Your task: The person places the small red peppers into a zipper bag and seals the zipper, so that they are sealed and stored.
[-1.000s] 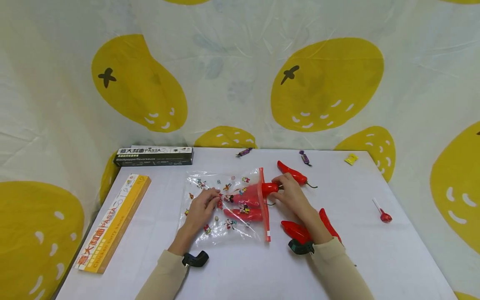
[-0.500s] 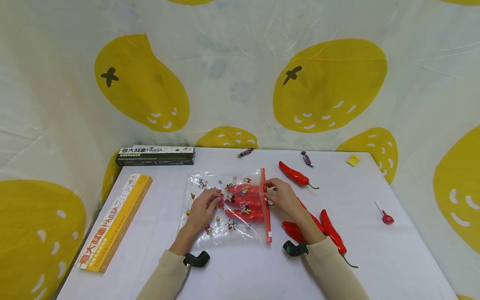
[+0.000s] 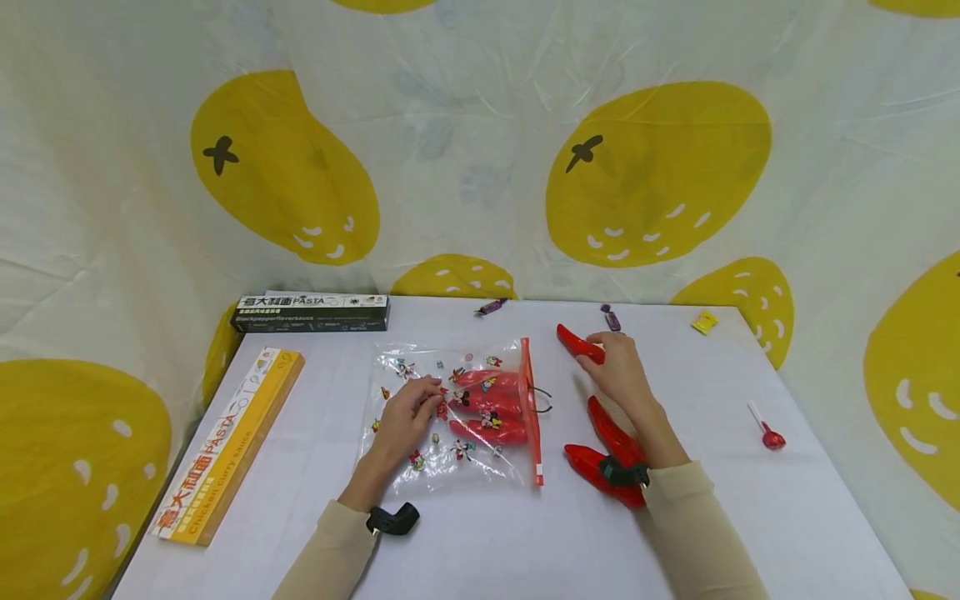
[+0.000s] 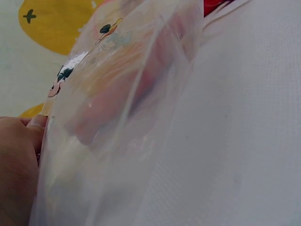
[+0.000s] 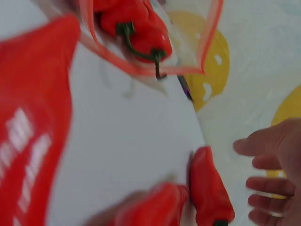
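A clear printed zip bag [image 3: 472,477] with a red zip edge lies flat, its mouth to the right. Three red chili peppers [image 3: 487,404] are inside it, and green stems [image 5: 134,47] poke out of the mouth. My left hand [image 3: 403,421] pinches the bag's upper film between thumb and finger, as the left wrist view shows at its edge. My right hand [image 3: 622,371] hovers over a chili pepper [image 3: 576,340] at the back and hides its stem end. In the right wrist view its fingers [image 5: 270,186] are spread, apart from the pepper.
Two chili peppers [image 3: 611,429] lie under my right wrist. Left of the bag are a yellow pasta box [image 3: 228,450] and a dark pasta box [image 3: 311,314]. Two purple wrapped candies [image 3: 492,307], a yellow candy [image 3: 704,322] and a red lollipop [image 3: 771,437] lie around.
My right hand slid a chili pepper fully into the bag, let go, and moved right and back to the far pepper. My left hand has stayed in place.
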`<state>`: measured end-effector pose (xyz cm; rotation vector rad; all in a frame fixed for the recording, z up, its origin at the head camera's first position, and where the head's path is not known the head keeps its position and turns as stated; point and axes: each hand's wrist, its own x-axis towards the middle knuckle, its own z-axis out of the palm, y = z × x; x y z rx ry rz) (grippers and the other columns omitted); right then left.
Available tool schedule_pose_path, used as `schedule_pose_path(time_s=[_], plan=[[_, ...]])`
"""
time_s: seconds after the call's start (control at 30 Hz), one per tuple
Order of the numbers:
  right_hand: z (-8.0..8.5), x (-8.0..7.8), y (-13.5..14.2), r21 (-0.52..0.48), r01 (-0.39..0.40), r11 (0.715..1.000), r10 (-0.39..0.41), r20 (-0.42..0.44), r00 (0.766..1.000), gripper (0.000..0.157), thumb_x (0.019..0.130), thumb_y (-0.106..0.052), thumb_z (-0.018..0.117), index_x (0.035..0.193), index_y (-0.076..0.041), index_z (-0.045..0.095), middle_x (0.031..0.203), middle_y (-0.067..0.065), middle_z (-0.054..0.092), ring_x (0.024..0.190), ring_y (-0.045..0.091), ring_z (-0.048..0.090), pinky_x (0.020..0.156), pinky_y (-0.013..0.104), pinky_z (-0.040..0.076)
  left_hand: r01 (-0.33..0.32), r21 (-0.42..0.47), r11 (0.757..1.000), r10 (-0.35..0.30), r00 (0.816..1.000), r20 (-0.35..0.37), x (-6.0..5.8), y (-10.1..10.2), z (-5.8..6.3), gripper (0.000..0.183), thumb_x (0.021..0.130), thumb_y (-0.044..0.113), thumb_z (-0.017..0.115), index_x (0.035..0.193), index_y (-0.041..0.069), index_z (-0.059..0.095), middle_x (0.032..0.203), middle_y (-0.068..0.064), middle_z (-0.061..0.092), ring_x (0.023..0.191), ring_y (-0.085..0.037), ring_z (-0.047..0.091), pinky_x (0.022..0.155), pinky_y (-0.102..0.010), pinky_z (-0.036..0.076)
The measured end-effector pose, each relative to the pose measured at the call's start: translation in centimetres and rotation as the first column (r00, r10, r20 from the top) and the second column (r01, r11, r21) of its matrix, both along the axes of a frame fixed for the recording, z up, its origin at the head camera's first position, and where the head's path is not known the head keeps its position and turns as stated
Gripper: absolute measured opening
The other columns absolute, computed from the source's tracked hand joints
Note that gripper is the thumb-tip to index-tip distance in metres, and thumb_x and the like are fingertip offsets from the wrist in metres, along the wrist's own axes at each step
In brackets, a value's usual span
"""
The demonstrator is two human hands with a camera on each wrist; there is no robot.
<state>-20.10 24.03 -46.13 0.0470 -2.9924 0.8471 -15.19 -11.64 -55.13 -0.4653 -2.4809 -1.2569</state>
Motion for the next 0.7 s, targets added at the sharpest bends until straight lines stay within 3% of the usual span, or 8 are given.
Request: schedule_pose_path(time_s=[0.17,0.33,0.7], plan=[[-0.4,-0.4,2.3,0.091,0.052,0.995,-0.063,0.117,0.991,0.054,0.085,-0.029,0.066,0.129,-0.002,0.049,0.124,0.025,0.053,0.11,0.037,0.047,0.089,0.052,0.051,0.001,0.004,1.0,-0.001,1.0,-0.002,0.1,0.0,0.2,0.009,0.092,0.023,0.06,0.098,0.018,0.065,0.117,0.003,0.065,0.121,-0.019,0.056,0.107,-0.037,0.043],[-1.3,-0.4,3.5,0.059,0.052,0.997,-0.064,0.221,0.973,0.054,0.089,-0.028,0.062,0.133,-0.003,0.044,0.118,0.022,0.058,0.1,0.031,0.055,0.083,0.043,0.056,-0.005,0.008,1.0,0.005,1.0,0.02,0.1,0.0,0.2,0.011,0.093,0.024,0.058,0.099,0.019,0.065,0.118,0.005,0.065,0.122,-0.015,0.055,0.108,-0.035,0.042],[-1.2,0.9,4.4,-0.062,0.092,0.994,-0.084,0.125,0.989,0.046,0.088,-0.022,0.064,0.128,-0.008,0.047,0.121,0.017,0.056,0.102,0.03,0.055,0.081,0.043,0.058,0.016,0.02,1.0,-0.016,1.0,-0.025,0.0,-0.1,0.2,0.012,0.093,0.024,0.058,0.099,0.017,0.065,0.118,0.001,0.065,0.121,-0.02,0.055,0.106,-0.037,0.043]])
